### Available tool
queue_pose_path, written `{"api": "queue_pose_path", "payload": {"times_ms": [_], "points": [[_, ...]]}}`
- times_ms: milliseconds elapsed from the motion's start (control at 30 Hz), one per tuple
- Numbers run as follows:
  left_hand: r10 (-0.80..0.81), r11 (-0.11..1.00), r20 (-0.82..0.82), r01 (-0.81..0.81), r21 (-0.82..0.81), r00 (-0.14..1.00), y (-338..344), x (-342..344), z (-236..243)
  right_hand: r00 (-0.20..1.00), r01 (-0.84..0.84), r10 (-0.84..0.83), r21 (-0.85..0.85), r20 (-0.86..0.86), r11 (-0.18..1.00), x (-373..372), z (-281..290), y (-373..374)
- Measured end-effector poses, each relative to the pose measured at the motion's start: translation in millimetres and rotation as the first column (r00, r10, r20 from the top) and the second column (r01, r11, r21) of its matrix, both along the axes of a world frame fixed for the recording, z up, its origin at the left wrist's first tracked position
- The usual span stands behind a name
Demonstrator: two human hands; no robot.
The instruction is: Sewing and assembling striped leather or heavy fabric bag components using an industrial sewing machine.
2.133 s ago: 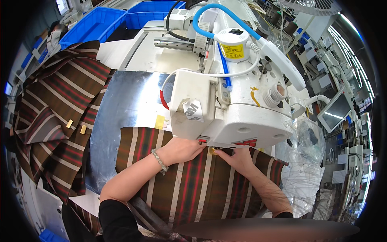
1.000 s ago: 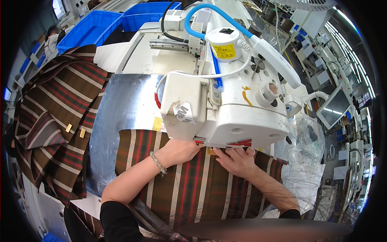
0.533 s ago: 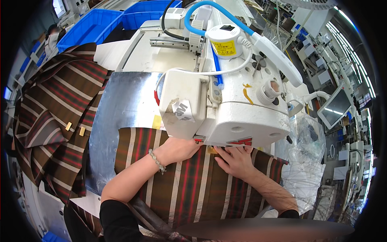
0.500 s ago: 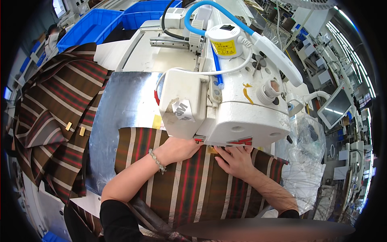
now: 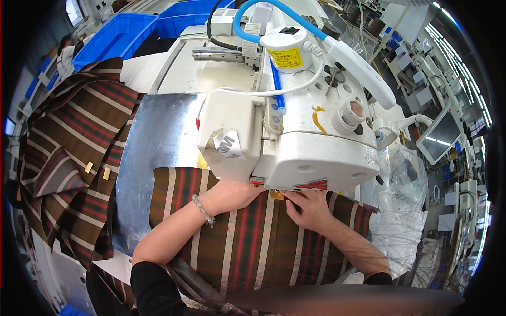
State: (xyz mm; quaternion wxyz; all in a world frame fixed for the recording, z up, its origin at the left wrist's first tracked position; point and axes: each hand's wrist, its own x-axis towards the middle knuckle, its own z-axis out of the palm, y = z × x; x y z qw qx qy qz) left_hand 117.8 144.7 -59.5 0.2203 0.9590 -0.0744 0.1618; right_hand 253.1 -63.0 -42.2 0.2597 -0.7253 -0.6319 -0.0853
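A striped brown, red and white cloth [image 5: 247, 247] lies beneath the head of a white sewing machine [image 5: 321, 158]. My left hand [image 5: 237, 196], with a beaded bracelet [image 5: 203, 210] at its wrist, rests on the cloth's far part; its fingertips go out of sight under the machine head. To the right, my right hand [image 5: 311, 209] lies on the same cloth, fingers extended toward the machine and thumb apart, their tips partly hidden. Between the hands, a small gold-coloured metal piece [image 5: 276, 195] shows at the machine's lower edge.
More striped cloth [image 5: 79, 137] hangs in a heap at the left, bearing two small gold-coloured clips. A shiny metal plate [image 5: 153, 137] adjoins it. Blue bins [image 5: 118, 39] stand at the far left. Clear plastic wrap [image 5: 398, 184] and a screen [image 5: 440, 138] are at the right.
My right hand's fingers have drawn closer together and shifted slightly. The left hand stays nearly in place. The whole view has tilted a little, so the machine appears slightly farther left.
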Motion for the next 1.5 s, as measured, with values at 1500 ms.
{"api": "queue_pose_path", "payload": {"times_ms": [1500], "points": [[0.001, 0.999, -0.092, 0.004, 0.052, 0.996, -10.7, -7.0, 3.3, 0.968, 0.042, -0.061, -0.084, -0.242, 0.996, 12.0, -26.1, 8.0]]}}
